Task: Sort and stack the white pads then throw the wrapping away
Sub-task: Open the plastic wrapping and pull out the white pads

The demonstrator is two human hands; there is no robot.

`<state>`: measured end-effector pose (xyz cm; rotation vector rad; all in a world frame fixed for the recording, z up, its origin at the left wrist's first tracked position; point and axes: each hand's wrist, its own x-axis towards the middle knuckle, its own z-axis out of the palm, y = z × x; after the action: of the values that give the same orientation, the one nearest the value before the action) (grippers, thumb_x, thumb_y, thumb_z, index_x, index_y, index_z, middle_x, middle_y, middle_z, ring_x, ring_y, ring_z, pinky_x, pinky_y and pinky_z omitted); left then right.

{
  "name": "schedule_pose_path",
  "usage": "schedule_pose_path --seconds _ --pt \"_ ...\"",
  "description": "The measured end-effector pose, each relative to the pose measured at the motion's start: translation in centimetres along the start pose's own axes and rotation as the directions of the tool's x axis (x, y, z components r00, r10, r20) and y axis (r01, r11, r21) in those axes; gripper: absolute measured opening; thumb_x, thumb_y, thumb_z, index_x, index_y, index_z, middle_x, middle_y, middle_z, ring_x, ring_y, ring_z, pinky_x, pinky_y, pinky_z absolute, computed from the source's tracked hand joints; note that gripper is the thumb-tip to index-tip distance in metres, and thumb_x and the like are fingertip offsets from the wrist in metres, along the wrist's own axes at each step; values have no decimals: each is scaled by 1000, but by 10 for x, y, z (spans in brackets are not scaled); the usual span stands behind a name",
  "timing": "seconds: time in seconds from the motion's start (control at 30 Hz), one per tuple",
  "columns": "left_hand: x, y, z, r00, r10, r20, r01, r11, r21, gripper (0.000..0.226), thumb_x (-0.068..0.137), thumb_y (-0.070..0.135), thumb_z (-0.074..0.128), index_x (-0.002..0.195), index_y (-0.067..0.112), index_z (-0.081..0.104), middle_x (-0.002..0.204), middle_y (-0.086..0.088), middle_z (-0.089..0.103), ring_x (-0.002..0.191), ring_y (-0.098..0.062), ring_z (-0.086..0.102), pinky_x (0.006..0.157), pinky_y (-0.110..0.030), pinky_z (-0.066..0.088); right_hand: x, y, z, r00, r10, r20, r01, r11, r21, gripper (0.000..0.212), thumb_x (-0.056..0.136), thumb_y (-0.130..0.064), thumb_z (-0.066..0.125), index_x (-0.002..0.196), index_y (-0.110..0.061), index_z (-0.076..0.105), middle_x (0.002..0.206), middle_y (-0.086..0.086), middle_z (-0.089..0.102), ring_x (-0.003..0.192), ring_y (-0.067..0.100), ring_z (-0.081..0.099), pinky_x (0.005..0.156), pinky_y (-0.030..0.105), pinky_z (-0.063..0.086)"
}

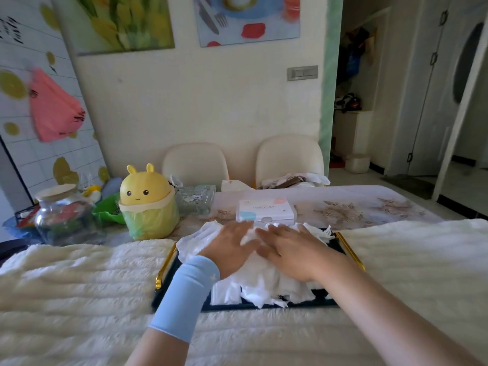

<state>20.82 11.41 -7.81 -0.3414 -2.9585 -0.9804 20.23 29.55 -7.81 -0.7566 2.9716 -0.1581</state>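
left grip (232, 241) and right grip (290, 249) rest flat, unclenched, on white pads (264, 287).

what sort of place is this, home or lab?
Likely a home dining area: two cream padded chairs behind a floral-clothed table, and colourful paintings of cutlery and plants on the cream wall.

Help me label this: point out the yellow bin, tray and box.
yellow bin (144, 192), head view, on its domed lid.
tray (166, 262), head view, on its gold left handle.
box (266, 211), head view, on its top.
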Motion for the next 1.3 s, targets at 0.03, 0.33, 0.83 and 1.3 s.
schedule_pose_path --seconds 0.03,0.33,0.83,1.3 --pt "5 -5 -7 996 9 -86 -17 995 -94 45 100 41 44 144 32 42 149 4 42 139 -16 38 119 -36 26 0 -1 -4 1000 -7 -20 7 1000 -7 60 105 -56 18 161 -32 11 169 2 9 156 20 6 124 52 5" --pt "35 -61 -51 945 -247 -214 290 936 199 34 101 15 45 130 13 61 131 -9 62 121 -26 57 100 -34 44 53 -45 -40 999 -50 -7 50 954 295 49 105 -51 28 104 -17 64 119 1 63 117 26 56 95 38 43" --pt "38 -107 -44 892 -248 -378 363 892 271 42 93 9 47 114 38 70 123 9 67 110 -19 61 101 -31 36 165 -75 -9 992 -73 108 59 990 130 69 86 -29 72 149 -31 43 146 3 53 122 28 56 93 37 50" --pt "7 -43 -94 773 234 -589 -199 972 125 45 80 -1 67 117 25 60 111 8 61 102 -8 52 93 -17 40 95 -57 -27 723 217 -656 309 747 588 6 83 -32 80 83 -30 74 86 -13 65 71 -3 55 67 19 39"
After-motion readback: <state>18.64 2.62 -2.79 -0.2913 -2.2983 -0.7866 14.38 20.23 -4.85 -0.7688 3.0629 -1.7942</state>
